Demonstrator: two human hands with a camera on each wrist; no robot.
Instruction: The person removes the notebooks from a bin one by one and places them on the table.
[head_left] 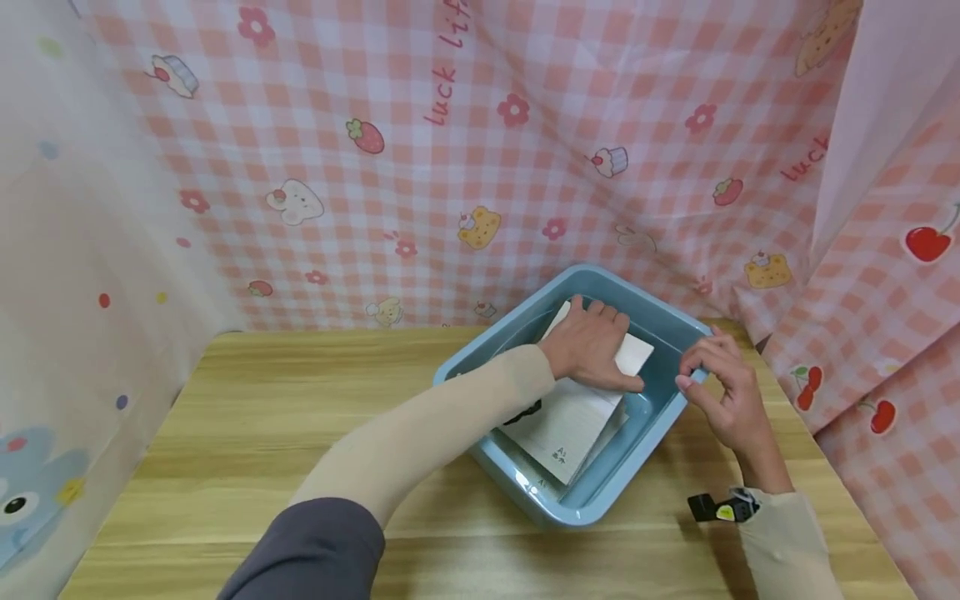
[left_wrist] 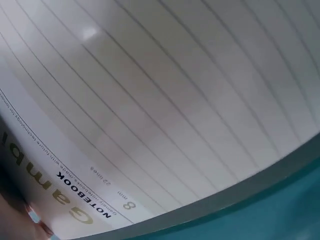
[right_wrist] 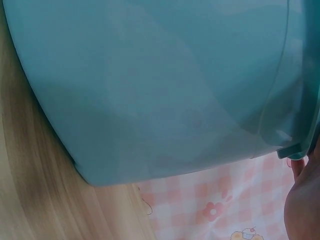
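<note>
A blue plastic basin (head_left: 495, 479) stands on the table, turned at an angle. Inside it lie several stacked white notebooks (head_left: 562, 417), slightly fanned. My left hand (head_left: 592, 346) reaches into the basin and grips the top notebook (left_wrist: 150, 110) near its far end, thumb out toward the right side; the fingertips are hidden in the head view. Ruled lines and the printed word NOTEBOOK show close up in the left wrist view. At the basin's right corner my right hand (head_left: 723, 387) pinches the rim, with the basin's outer wall (right_wrist: 150, 100) filling the right wrist view.
The wooden table (head_left: 300, 400) extends left of the basin. A pink checked cloth (head_left: 420, 167) hangs right behind the table's back edge and also along the right side. A pale patterned cloth (head_left: 82, 250) hangs at the left.
</note>
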